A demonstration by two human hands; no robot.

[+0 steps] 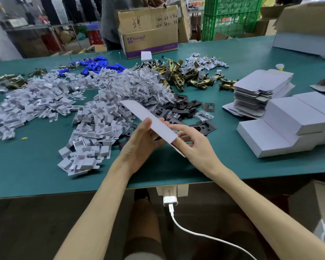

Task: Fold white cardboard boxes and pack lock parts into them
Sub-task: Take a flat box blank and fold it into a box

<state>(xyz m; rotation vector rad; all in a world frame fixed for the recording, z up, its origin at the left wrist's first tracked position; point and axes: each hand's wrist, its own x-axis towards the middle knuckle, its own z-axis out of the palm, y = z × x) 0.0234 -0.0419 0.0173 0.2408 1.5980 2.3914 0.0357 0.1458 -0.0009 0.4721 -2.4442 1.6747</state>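
Note:
A long white cardboard box (150,119) is held above the green table (36,169), slanting from upper left to lower right. My left hand (141,145) grips it from below, thumb on its top face. My right hand (195,143) touches its near open end, fingers at the flap. Behind lie black strike plates (188,107), brass latch bolts (178,74), bagged screws (148,85) and white plastic inserts (94,126). A stack of flat box blanks (261,91) sits at the right.
Folded white boxes (289,124) are stacked at the right edge. Blue parts (96,65) lie at the back. A brown carton (148,30) stands at the far edge with a person behind it. A white charger and cable (170,203) hang from the near edge.

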